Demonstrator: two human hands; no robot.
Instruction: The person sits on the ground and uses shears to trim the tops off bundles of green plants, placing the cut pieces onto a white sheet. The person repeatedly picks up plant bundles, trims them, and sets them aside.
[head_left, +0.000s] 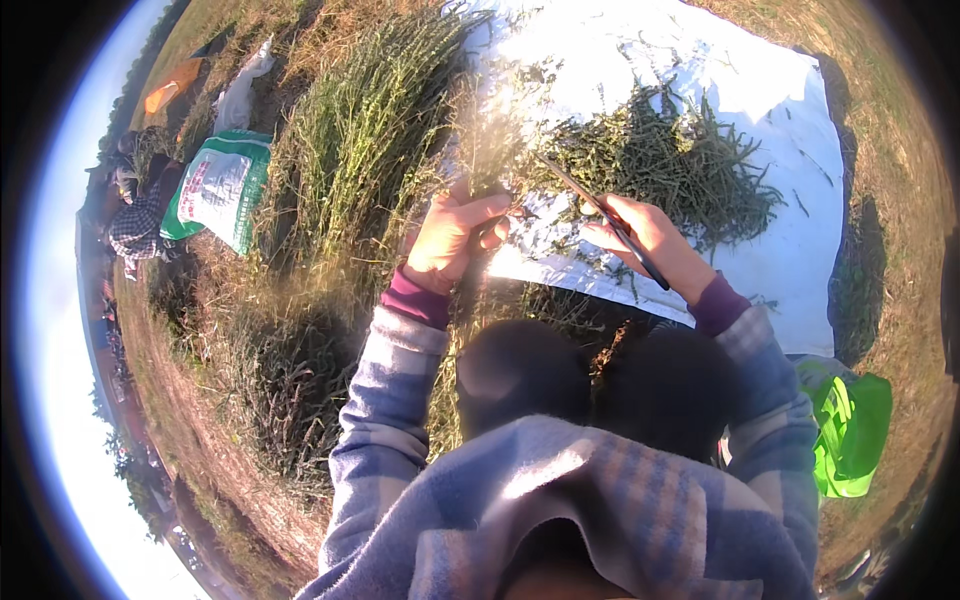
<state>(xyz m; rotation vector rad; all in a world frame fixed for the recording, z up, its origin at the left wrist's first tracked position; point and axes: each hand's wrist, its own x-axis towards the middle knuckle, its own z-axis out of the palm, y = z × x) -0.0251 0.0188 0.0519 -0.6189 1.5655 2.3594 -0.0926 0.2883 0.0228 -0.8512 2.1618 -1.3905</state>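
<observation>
My left hand (448, 236) is closed around a bunch of thin dry plant stems (487, 154), which fan out away from me and blur in the sunlight. In my right hand (649, 236) is a long, narrow cutting tool (624, 234) with a dark handle end; its slim tip points up and left toward the bunch. Glare hides whether that tip touches the stems. Beyond my right hand, a heap of cut green seed spikes (660, 154) lies on a white sheet (795, 247). Loose bits are scattered near the sheet's front edge.
Long cut stalks (360, 127) are piled left of the sheet, with a darker plant heap (289, 397) nearer me. A green-and-white sack (221, 184) stands beyond. A person in a checked shirt (139, 225) crouches farther left. Beside my right elbow is a bright green bag (851, 435).
</observation>
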